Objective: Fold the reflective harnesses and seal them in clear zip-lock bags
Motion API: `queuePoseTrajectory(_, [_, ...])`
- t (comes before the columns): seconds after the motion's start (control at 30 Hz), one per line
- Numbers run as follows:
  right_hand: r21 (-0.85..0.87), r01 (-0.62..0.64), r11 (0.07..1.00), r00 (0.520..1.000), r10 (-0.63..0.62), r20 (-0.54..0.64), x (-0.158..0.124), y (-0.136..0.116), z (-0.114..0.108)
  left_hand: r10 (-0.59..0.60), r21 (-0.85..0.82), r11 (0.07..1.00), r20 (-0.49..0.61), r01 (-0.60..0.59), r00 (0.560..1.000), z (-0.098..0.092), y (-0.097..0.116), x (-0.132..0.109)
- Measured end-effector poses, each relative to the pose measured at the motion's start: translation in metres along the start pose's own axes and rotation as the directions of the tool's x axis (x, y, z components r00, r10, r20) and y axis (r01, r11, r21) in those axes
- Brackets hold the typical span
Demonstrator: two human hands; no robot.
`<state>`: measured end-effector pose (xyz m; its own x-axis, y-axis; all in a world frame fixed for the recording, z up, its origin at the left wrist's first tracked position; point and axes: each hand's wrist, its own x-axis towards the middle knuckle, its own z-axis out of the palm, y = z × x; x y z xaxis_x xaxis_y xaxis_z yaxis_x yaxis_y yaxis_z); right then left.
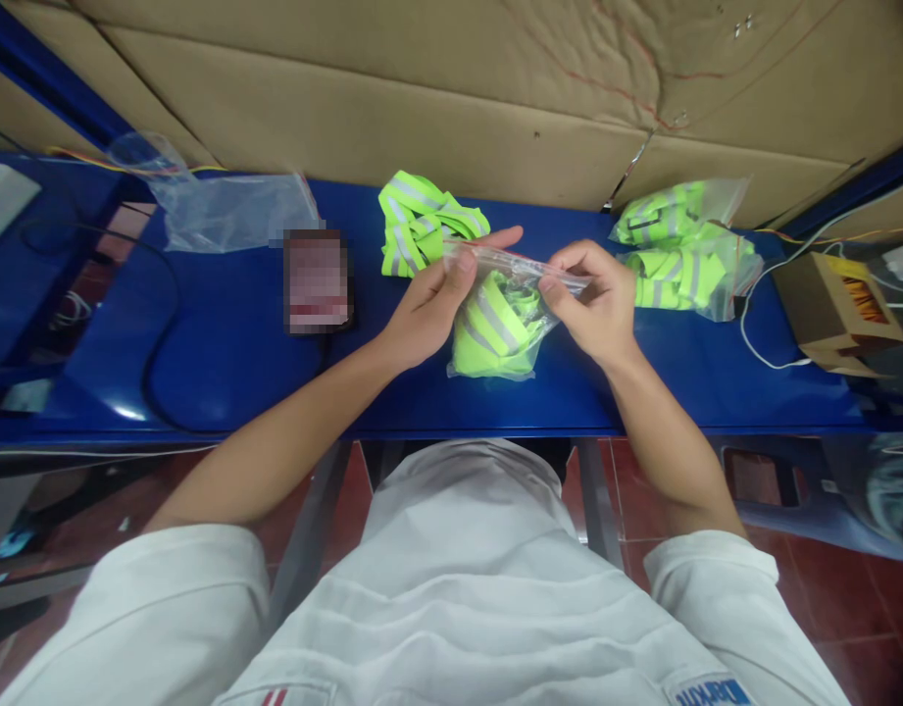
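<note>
1. The desk [223, 363] is a glossy blue top running across the whole view, with glare along its near edge. A dark cable [153, 333] loops over its left part.
2. Creased sheets of brown cardboard [436, 108] stand behind it as a back wall, and a red tiled floor [848, 579] shows below the front edge.
3. At mid-desk is a clear bag [495, 338] holding a folded neon-yellow band with grey reflective stripes. Whether its bottom rests on the surface cannot be told.
4. The left hand [432, 304] has its grip pinched together on the left end of the bag's top edge. The right hand [598, 299] has its grip clamped on the right end.
5. Loose bands [422, 221] lie just behind the left hand.
6. Filled bags [678, 250] lie to the right, near the right hand.
7. Empty bags [223, 206] sit at the far left, with a blurred dark object [317, 281] near them.
8. A small cardboard box [837, 309] stands at the right end.
</note>
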<state>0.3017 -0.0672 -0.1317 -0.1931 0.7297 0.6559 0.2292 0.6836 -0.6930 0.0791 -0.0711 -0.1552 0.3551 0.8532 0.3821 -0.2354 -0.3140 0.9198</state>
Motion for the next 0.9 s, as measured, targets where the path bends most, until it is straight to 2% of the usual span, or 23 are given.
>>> queuePoseTrajectory(0.2, [-0.028, -0.032, 0.999, 0.999, 0.033, 0.022, -0.001, -0.008, -0.001, -0.032, 0.012, 0.999, -0.018, 0.032, 0.999, 0.005, 0.004, -0.002])
queuePoseTrajectory(0.53, [-0.029, 0.106, 0.994, 0.987, -0.102, 0.123, 0.006, -0.018, -0.013, 0.009, 0.098, 0.995, 0.025, -0.011, 1.000, 0.011, 0.011, -0.006])
queuePoseTrajectory(0.77, [-0.150, 0.126, 0.981, 0.971, -0.091, 0.223, 0.014, -0.032, -0.019, 0.049, 0.129, 0.990, 0.049, -0.055, 0.998, 0.017, 0.020, -0.005])
queuePoseTrajectory(0.9, [-0.154, 0.121, 0.981, 0.961, -0.077, 0.265, 0.017, -0.041, -0.022, 0.086, 0.135, 0.986, 0.089, -0.098, 0.992, 0.016, 0.019, -0.005])
